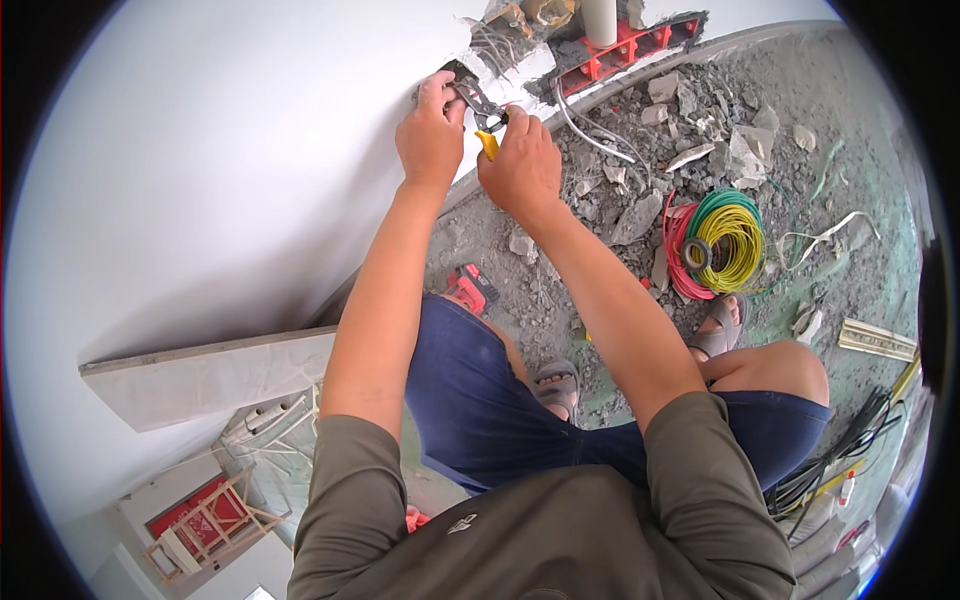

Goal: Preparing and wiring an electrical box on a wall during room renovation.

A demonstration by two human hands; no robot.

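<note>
My right hand (524, 165) is closed round a pair of pliers with yellow handles (488, 144). Their dark metal head (474, 97) points up and left toward a rough hole in the white wall (250, 140). At that hole, the bent fingers of my left hand (431, 142) are closed close to the pliers' head. What they pinch is too small and hidden to make out. Just right of the hole, loose wires (490, 45) hang from broken plaster beside a row of red junction boxes (625, 55) and a white pipe (600, 22).
Rubble (740, 145) covers the floor along the wall. Red, green and yellow wire coils (735, 240) lie right of me, with a roll of tape (696, 254) on them. A red power-tool battery (472, 288) sits by my knee; a board (210, 375) leans at left.
</note>
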